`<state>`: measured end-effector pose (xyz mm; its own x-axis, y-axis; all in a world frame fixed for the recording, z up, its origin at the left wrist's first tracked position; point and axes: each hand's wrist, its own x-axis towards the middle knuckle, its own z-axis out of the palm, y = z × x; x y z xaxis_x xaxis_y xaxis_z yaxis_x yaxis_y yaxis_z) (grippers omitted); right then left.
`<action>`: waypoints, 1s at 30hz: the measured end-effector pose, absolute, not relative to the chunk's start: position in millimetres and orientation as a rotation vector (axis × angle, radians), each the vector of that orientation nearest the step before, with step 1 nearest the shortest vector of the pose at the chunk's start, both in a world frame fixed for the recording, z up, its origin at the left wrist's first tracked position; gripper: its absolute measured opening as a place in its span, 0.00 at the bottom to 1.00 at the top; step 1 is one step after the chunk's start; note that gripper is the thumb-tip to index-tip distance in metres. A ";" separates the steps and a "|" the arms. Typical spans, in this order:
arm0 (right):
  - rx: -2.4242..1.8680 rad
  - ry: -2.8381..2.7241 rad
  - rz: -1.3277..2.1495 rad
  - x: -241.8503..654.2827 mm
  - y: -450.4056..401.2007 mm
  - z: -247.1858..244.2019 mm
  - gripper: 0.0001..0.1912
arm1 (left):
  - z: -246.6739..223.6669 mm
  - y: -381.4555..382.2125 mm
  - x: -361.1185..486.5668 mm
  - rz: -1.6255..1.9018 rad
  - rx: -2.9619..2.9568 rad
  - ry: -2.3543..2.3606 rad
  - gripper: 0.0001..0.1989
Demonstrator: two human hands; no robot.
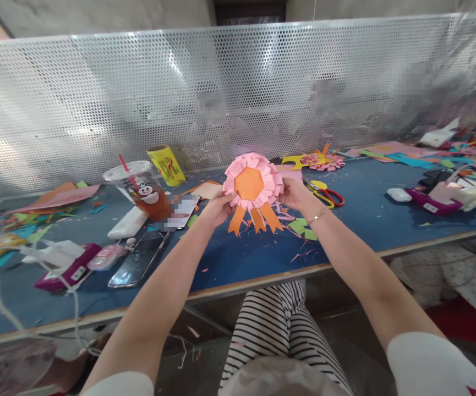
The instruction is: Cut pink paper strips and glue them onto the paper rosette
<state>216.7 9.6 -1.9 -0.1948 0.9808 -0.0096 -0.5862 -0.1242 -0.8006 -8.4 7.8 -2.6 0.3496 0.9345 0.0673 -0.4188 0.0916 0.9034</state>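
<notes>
A paper rosette [248,184] is held up over the blue table, facing me. It has layered pink paper petals, an orange centre and orange ribbon tails with notched ends hanging below. My left hand [222,208] pinches its lower left edge. At the right edge, my right hand [293,193] grips it too, with the fingertips partly hidden behind the petals. Scissors [329,197] with red and yellow handles lie just right of my right hand. Green paper scraps [301,226] and thin pink slivers are scattered under the rosette.
A plastic drink cup [142,190] with a straw, a yellow packet [167,166] and a phone [138,259] stand or lie at left. Purple tissue packs [70,267] sit on both sides. Another pink paper rosette [324,161] lies near the perforated metal screen [238,99] behind the table.
</notes>
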 end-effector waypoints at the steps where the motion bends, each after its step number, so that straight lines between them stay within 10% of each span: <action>1: -0.672 -0.807 1.632 216.6 10.0 -2.3 0.10 | -2.3 7.6 -8.1 1.108 1.026 0.641 0.09; 30: -0.653 -0.814 1.593 214.7 2.6 4.4 0.07 | -8.5 13.9 -10.3 1.145 1.077 0.641 0.09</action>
